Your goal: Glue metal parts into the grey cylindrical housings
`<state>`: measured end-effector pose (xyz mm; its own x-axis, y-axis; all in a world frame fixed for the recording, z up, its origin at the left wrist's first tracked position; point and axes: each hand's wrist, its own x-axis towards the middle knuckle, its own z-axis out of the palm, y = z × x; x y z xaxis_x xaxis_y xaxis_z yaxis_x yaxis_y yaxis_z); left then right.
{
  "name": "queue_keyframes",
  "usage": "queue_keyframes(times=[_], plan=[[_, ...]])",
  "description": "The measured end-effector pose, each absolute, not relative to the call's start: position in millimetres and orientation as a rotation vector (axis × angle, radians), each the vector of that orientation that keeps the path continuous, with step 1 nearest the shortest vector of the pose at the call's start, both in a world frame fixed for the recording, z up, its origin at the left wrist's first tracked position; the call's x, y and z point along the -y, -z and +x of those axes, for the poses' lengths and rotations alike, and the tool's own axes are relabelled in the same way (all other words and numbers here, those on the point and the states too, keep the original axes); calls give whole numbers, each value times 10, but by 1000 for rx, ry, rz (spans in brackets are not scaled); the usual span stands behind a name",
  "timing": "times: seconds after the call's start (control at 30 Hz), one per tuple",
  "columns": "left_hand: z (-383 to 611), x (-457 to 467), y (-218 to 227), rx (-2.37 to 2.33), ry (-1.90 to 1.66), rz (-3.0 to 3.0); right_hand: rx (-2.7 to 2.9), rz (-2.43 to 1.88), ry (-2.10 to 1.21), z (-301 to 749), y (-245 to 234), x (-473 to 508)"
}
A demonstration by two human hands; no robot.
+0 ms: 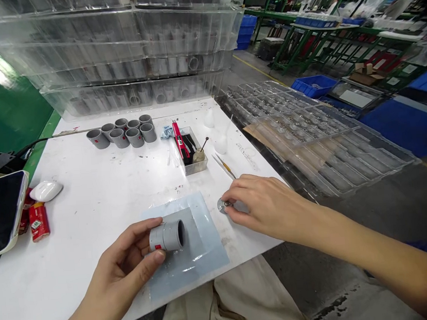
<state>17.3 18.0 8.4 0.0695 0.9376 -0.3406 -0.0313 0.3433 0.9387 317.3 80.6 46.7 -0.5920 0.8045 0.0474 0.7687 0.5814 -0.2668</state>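
Observation:
Between the thumb and fingers of my left hand [124, 264] is a grey cylinder [166, 237] with a small red mark, lying sideways with its open end to the right. It is held over a blue sheet [208, 243] with a grey pad [191, 225] on it. My right hand [256, 201] pinches a small round metal part [224, 205] at the table's right side; its underside is hidden by my fingers. Tweezers [225, 167] with a yellow grip lie just beyond that hand.
Several grey cylinders [119, 137] stand upright at the back, before stacked clear trays [133, 63]. A clear box [195, 167] holds a red-and-black tool [180, 142] and a small jar [199, 155]. A phone [3, 213] and white case [46, 190] are at left. Plastic trays [305, 119] lie at right.

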Motion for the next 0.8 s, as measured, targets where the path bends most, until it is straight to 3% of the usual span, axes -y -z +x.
queue_keyframes(times=[0.33,0.8], plan=[[79,-208,68,-1097,-983,1071,1531,-1113,-1075,2574,-158,-252],[55,-218,107,-1016,-968,1149,1376,-1075,-1178,2447,56,-147]])
